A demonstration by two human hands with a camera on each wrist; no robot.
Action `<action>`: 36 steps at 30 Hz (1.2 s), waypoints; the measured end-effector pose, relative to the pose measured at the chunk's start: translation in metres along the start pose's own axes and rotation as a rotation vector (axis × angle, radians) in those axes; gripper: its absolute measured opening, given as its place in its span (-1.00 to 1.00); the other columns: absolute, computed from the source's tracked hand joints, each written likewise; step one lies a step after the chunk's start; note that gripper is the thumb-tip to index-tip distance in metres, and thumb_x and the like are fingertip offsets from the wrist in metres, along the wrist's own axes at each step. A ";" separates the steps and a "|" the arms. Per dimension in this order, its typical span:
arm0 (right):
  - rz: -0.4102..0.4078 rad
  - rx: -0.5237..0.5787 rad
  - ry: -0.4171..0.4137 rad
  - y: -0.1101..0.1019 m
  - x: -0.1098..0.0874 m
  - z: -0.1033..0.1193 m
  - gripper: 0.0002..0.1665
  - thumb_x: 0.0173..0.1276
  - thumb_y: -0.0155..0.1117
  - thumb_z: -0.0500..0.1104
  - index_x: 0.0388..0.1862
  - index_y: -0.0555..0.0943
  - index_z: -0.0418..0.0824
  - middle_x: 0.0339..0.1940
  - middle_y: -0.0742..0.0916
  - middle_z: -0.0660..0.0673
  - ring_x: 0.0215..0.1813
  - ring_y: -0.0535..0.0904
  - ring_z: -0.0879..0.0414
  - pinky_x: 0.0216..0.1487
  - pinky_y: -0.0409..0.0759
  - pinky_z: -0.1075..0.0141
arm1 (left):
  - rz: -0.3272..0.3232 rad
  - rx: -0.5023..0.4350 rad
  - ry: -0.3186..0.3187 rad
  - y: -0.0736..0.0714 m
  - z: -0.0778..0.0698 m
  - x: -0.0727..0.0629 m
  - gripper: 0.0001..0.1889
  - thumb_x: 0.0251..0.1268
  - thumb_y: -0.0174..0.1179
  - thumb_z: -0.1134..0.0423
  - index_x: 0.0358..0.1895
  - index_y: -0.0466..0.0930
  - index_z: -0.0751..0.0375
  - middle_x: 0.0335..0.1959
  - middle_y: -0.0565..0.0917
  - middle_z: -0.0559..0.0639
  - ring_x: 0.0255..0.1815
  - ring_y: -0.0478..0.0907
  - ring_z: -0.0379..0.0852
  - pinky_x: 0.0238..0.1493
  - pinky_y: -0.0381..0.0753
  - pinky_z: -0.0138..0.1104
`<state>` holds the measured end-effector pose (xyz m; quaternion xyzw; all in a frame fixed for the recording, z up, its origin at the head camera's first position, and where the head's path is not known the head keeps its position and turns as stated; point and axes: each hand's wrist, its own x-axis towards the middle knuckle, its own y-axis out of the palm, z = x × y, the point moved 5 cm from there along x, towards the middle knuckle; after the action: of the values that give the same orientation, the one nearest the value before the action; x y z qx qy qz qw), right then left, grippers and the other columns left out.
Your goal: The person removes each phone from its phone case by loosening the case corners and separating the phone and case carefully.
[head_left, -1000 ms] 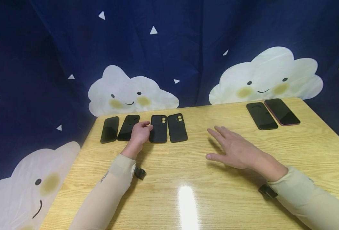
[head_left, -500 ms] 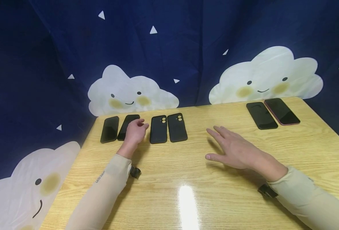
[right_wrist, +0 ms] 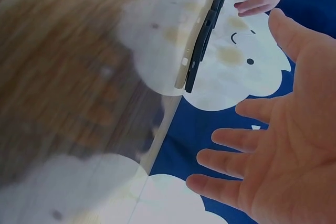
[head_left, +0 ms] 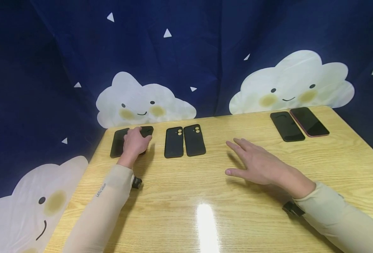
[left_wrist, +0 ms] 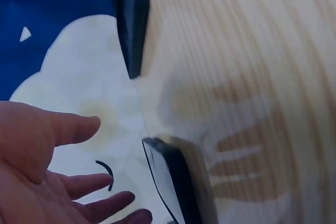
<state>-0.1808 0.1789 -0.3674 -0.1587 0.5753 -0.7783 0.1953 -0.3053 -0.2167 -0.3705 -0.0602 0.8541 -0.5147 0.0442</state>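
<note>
Since earlier frame, L hand (head_left: 136, 141) shifted left, off the black cases (head_left: 174, 142), now over two dark phones (head_left: 117, 144) flat at far-left end of table (head_left: 186, 182). L fingers loosely extended, gripping nothing. Step: prob. reaching for a phone; next calls for pinching its edges. R hand (head_left: 259, 161) idle, fingers spread, holding nada.

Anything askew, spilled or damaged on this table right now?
Nothing stands out: the left phone case and right phone case lie flat side by side, as do the black phone and red-edged phone at right. The left hand partly hides the two leftmost phones.
</note>
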 end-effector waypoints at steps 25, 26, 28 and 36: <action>0.018 0.005 0.008 0.001 0.000 0.000 0.19 0.36 0.10 0.59 0.70 0.12 -0.09 0.63 0.26 -0.37 0.58 0.25 -0.36 0.46 0.30 -0.28 | 0.134 0.195 -0.068 0.015 0.017 0.019 -0.20 0.39 0.32 0.01 0.45 0.22 0.51 0.32 0.32 0.60 0.36 0.19 0.52 0.31 0.32 0.29; 0.017 0.005 0.009 0.001 0.000 0.000 0.19 0.36 0.10 0.59 0.70 0.12 -0.09 0.63 0.26 -0.37 0.58 0.25 -0.35 0.46 0.30 -0.28 | 0.128 0.182 -0.068 0.015 0.017 0.019 -0.19 0.37 0.35 0.01 0.44 0.22 0.51 0.31 0.30 0.60 0.36 0.17 0.52 0.31 0.31 0.29; 0.018 0.004 0.010 0.001 0.000 0.000 0.20 0.35 0.09 0.59 0.70 0.11 -0.09 0.63 0.26 -0.37 0.58 0.25 -0.35 0.47 0.30 -0.27 | 0.104 0.165 -0.065 0.014 0.017 0.020 -0.18 0.30 0.41 0.01 0.40 0.24 0.50 0.29 0.29 0.59 0.35 0.16 0.51 0.30 0.30 0.29; 0.007 -0.002 0.004 0.000 0.001 0.000 0.19 0.35 0.09 0.59 0.70 0.13 -0.10 0.63 0.27 -0.37 0.57 0.27 -0.35 0.46 0.32 -0.27 | 0.097 0.093 -0.062 0.011 0.015 0.020 -0.05 0.19 0.51 0.02 0.42 0.17 0.54 0.25 0.35 0.56 0.27 0.37 0.48 0.31 0.39 0.22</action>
<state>-0.1823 0.1786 -0.3672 -0.1551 0.5769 -0.7774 0.1967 -0.3234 -0.2274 -0.3870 -0.0326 0.8294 -0.5491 0.0981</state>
